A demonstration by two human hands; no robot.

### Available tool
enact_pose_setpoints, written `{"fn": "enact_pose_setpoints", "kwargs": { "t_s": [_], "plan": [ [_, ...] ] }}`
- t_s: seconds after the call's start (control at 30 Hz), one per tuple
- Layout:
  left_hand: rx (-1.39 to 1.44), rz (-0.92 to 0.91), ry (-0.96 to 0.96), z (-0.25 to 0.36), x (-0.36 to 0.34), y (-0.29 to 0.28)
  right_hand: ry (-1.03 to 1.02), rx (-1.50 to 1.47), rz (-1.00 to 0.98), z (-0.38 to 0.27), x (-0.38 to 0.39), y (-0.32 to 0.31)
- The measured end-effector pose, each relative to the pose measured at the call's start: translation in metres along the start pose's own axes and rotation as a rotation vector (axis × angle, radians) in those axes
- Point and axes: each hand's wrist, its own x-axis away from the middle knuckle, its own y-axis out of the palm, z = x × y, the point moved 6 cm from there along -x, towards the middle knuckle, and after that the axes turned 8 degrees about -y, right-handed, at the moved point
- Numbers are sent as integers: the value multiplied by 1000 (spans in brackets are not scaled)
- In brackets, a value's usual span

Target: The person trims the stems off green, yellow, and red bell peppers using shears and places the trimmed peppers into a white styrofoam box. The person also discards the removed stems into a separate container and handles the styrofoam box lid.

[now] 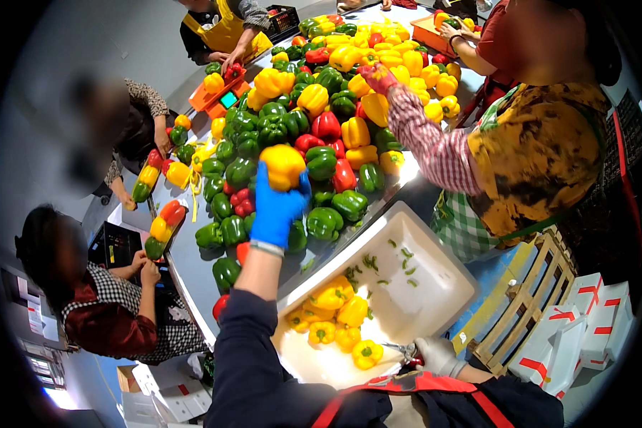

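A yellow pepper [282, 166] is gripped from below in the left hand [276, 210], which is covered by a blue glove and raised above a long grey table [185, 274]. The pepper is blocky, so no clear long axis can be told; its stem end is hidden. The left arm is stretched forward and up from a dark sleeve, palm away from the camera, fingers wrapped round the pepper's lower half. The right hand [435, 354], in a white glove, is held low near the body, closed on a small pair of scissors [405, 350] at the near edge of a white tub [435, 274]. Several yellow peppers [335, 317] lie in that tub. The table is heaped with green, red and yellow peppers [321, 107], and other people are seated or standing around it.
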Motion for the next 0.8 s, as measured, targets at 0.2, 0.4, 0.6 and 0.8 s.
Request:
{"fn": "enact_pose_setpoints", "kwargs": {
  "t_s": [0.2,0.4,0.6,0.8],
  "plan": [
    [16,-148,131,64,-81,76,56,28,-59,18,4,21],
    [-1000,-346,-157,-51,-7,54,-29,-20,81,10,4,10],
    [-2182,-254,-564,-144,114,-159,-179,56,-20,7,2,0],
    [-2276,135,-461,-200,211,-315,-314,151,-187,4,-6,-3]
  ]
}}
